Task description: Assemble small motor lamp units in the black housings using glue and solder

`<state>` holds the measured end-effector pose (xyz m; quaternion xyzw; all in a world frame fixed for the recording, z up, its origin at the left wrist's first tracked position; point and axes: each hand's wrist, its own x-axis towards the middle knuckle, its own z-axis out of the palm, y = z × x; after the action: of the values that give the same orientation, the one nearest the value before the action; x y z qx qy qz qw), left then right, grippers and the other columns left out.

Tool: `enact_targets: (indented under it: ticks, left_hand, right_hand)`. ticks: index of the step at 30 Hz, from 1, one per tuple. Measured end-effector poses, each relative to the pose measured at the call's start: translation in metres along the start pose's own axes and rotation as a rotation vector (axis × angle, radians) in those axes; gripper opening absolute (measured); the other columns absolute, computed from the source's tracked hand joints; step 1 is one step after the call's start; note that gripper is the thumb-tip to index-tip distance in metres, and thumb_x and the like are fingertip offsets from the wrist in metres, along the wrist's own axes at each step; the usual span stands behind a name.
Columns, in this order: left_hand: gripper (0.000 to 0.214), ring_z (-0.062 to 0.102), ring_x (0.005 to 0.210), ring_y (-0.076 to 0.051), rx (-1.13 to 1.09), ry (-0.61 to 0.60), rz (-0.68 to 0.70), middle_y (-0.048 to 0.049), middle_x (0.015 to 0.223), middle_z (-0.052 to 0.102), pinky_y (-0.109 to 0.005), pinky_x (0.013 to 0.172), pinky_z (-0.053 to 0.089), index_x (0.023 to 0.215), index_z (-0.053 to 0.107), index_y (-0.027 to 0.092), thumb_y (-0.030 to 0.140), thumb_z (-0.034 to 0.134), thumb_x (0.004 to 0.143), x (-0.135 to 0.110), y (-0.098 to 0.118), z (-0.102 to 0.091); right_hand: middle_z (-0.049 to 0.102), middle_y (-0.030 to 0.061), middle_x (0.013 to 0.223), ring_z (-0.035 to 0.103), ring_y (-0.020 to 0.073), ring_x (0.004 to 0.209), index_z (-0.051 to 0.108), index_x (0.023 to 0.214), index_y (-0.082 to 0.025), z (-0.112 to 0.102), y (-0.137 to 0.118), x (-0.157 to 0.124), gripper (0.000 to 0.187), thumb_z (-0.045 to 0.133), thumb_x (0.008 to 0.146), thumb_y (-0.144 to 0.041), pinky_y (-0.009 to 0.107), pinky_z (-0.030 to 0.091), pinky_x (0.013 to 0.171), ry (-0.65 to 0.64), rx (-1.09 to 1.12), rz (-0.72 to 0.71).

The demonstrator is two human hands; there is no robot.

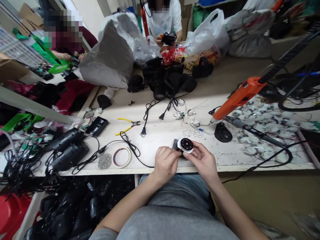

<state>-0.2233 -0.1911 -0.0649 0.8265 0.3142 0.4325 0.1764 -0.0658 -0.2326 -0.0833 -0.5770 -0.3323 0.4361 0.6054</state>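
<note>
Both of my hands meet at the near edge of the white table (pixel 160 133). My right hand (pixel 203 160) pinches a small round part (pixel 186 145) with a white rim and a black perforated face. My left hand (pixel 165 162) is curled closed against the part's left side, where a black piece and a bit of red wire show. Several small silver screws (pixel 192 133) lie just beyond the part. A black round disc (pixel 222 133) rests to their right.
An orange electric screwdriver (pixel 240 96) hangs over the table at right, above a heap of white parts (pixel 265 116). Yellow-handled pliers (pixel 127 126), black cables (pixel 150 113), a tape ring (pixel 121 157) and black devices (pixel 67 150) lie left. Two other people work at the far side.
</note>
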Motion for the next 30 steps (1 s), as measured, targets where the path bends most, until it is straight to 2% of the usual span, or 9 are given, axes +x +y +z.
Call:
enact_targets:
  ticks: [3, 8, 10, 12, 17, 21, 26, 28, 30]
  left_hand:
    - [0.012, 0.066, 0.077, -0.018, -0.033, 0.017, -0.036, -0.0046, 0.082, 0.073, -0.033, 0.073, 0.051, 0.096, 0.066, 0.021, 0.016, 0.055, 0.095, -0.002, 0.001, 0.0]
    - [0.011, 0.07, 0.082, -0.018, -0.277, -0.03, -0.445, -0.0048, 0.087, 0.074, -0.03, 0.075, 0.055, 0.094, 0.066, 0.021, 0.031, 0.063, 0.094, 0.002, 0.004, -0.001]
    - [0.013, 0.07, 0.08, -0.017, -0.336, -0.04, -0.527, -0.0034, 0.084, 0.074, -0.028, 0.073, 0.055, 0.089, 0.067, 0.021, 0.032, 0.065, 0.093, 0.004, 0.004, 0.0]
    - [0.013, 0.069, 0.077, -0.017, -0.314, -0.021, -0.506, -0.0031, 0.081, 0.074, -0.028, 0.071, 0.055, 0.086, 0.068, 0.021, 0.032, 0.066, 0.092, 0.004, 0.002, 0.0]
    - [0.014, 0.067, 0.081, -0.018, -0.004, 0.04, -0.063, -0.0033, 0.082, 0.073, -0.037, 0.09, 0.053, 0.095, 0.069, 0.022, 0.015, 0.056, 0.095, -0.003, -0.002, 0.001]
    - [0.021, 0.062, 0.083, -0.019, 0.14, -0.01, 0.091, -0.0047, 0.088, 0.072, -0.038, 0.093, 0.049, 0.106, 0.066, 0.021, 0.01, 0.052, 0.095, -0.01, -0.004, 0.005]
    - [0.018, 0.059, 0.084, -0.02, 0.142, -0.098, 0.093, -0.0068, 0.09, 0.07, -0.035, 0.077, 0.048, 0.098, 0.068, 0.02, 0.016, 0.051, 0.097, -0.012, 0.002, 0.007]
    - [0.011, 0.061, 0.087, -0.019, -0.002, -0.057, 0.009, -0.0068, 0.091, 0.07, -0.033, 0.077, 0.049, 0.093, 0.068, 0.02, 0.021, 0.057, 0.096, -0.011, 0.003, 0.002]
    - [0.008, 0.064, 0.089, -0.019, -0.138, 0.013, -0.158, -0.0062, 0.09, 0.07, -0.033, 0.08, 0.05, 0.091, 0.067, 0.02, 0.025, 0.062, 0.094, -0.007, 0.002, -0.004]
  right_hand:
    - [0.074, 0.0106, 0.109, 0.072, 0.0244, 0.1, 0.065, 0.111, -0.021, -0.001, -0.001, 0.001, 0.059, 0.087, 0.066, -0.052, 0.041, 0.06, 0.094, -0.017, -0.015, 0.0]
    - [0.072, 0.0101, 0.113, 0.072, 0.0256, 0.105, 0.066, 0.113, -0.021, -0.005, -0.006, 0.002, 0.059, 0.086, 0.067, -0.053, 0.041, 0.06, 0.094, -0.081, -0.059, 0.003]
    - [0.072, 0.0094, 0.112, 0.072, 0.0242, 0.101, 0.066, 0.113, -0.022, -0.005, -0.007, 0.002, 0.056, 0.085, 0.069, -0.051, 0.039, 0.061, 0.091, -0.088, -0.088, -0.024]
    - [0.07, 0.0085, 0.11, 0.071, 0.0221, 0.097, 0.066, 0.112, -0.022, -0.002, -0.006, 0.001, 0.051, 0.084, 0.071, -0.048, 0.037, 0.062, 0.088, -0.07, -0.128, -0.065]
    - [0.069, 0.007, 0.106, 0.067, 0.0182, 0.085, 0.068, 0.111, -0.021, 0.0, -0.007, -0.001, 0.04, 0.077, 0.076, -0.038, 0.033, 0.06, 0.077, 0.005, -0.261, -0.162]
    - [0.069, 0.0052, 0.096, 0.057, 0.0168, 0.071, 0.07, 0.112, -0.022, -0.007, -0.014, 0.001, 0.038, 0.073, 0.076, -0.035, 0.033, 0.053, 0.069, -0.001, -0.479, -0.22]
    - [0.067, 0.0049, 0.089, 0.053, 0.0189, 0.074, 0.072, 0.112, -0.022, -0.018, -0.013, 0.004, 0.042, 0.074, 0.075, -0.041, 0.034, 0.05, 0.07, -0.005, -0.502, -0.2]
    - [0.065, 0.0038, 0.086, 0.054, 0.0177, 0.072, 0.071, 0.114, -0.021, -0.023, -0.01, 0.005, 0.048, 0.077, 0.073, -0.046, 0.034, 0.051, 0.071, -0.016, -0.382, -0.137]
    - [0.067, 0.0038, 0.088, 0.058, 0.0175, 0.074, 0.07, 0.116, -0.022, -0.028, -0.008, 0.005, 0.055, 0.081, 0.071, -0.051, 0.033, 0.053, 0.072, -0.059, -0.245, -0.071]
